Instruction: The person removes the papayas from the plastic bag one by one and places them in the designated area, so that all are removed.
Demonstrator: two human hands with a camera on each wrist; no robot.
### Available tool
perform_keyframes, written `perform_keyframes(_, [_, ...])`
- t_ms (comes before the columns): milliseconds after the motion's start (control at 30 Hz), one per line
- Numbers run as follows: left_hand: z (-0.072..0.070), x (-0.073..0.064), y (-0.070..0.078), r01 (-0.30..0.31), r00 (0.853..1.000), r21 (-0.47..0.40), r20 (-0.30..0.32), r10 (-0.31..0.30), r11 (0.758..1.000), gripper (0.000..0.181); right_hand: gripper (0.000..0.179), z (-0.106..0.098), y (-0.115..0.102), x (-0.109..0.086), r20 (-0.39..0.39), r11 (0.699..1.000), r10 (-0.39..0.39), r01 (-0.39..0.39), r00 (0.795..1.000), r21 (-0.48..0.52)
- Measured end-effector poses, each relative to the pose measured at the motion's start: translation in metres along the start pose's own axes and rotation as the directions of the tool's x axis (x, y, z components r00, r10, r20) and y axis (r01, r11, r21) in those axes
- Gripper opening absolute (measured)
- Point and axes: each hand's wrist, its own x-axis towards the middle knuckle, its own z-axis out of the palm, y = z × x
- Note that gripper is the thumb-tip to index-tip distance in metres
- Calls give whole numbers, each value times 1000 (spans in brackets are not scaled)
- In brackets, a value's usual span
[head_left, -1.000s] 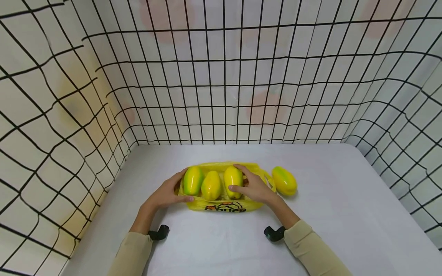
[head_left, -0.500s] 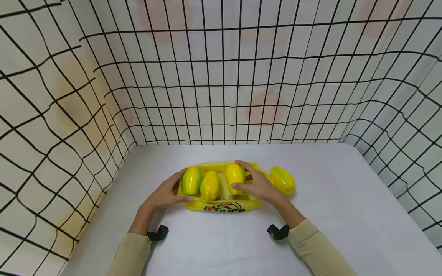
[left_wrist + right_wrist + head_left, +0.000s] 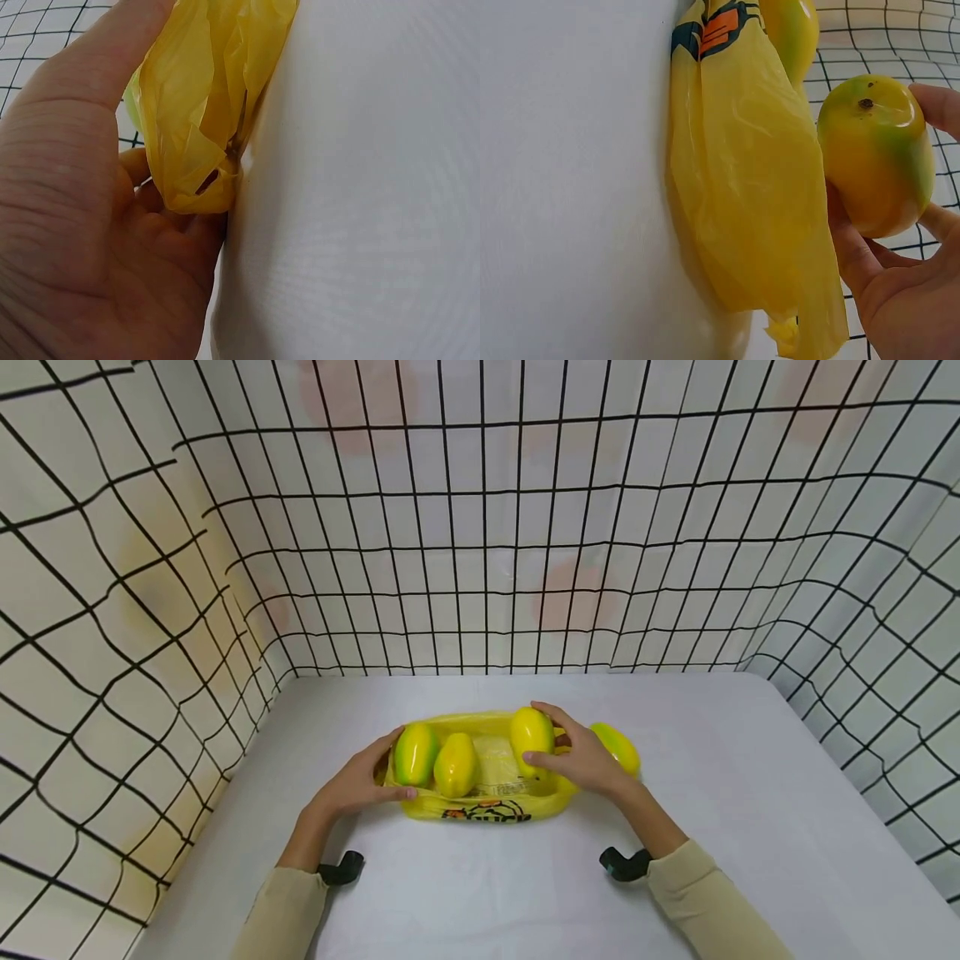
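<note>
A yellow plastic bag [image 3: 487, 811] with dark lettering lies spread wide with its mouth upward. At its left end my left hand [image 3: 365, 779] holds the bag, thumb on the front edge and fingers round the back; the crumpled bag end [image 3: 199, 172] sits between thumb and fingers. A green-yellow mango [image 3: 417, 755] and a yellower mango [image 3: 456, 766] lie in the bag's left half. Over the right end, my right hand [image 3: 581, 756] grips another mango [image 3: 531, 739] between thumb and fingers. Its stem end shows in the right wrist view, where this held mango [image 3: 875, 157] is beside the bag.
One more mango [image 3: 619, 748] lies on the white table [image 3: 480, 893] right of the bag, partly hidden behind my right hand. Black wire mesh [image 3: 487, 568] stands at the back and both sides, with white sheeting behind it.
My right hand has lifted its mango and moved it rightward, away from the other two, toward the bag's right end. My left hand stays at the left end.
</note>
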Motion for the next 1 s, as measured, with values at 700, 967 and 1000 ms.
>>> perform_keyframes(700, [0, -1, -2, 18, 1000, 4, -6, -18, 1000, 108, 80, -32, 19, -14, -36, 1000, 1, -1, 999, 19])
perform_keyframes(967, [0, 0, 0, 14, 1000, 3, 0, -14, 1000, 109, 78, -45, 26, -18, -43, 1000, 2, -2, 999, 14])
perform_keyframes(1000, [0, 0, 0, 18, 1000, -1, 0, -18, 1000, 109, 78, -47, 26, -19, -42, 1000, 3, -2, 999, 19])
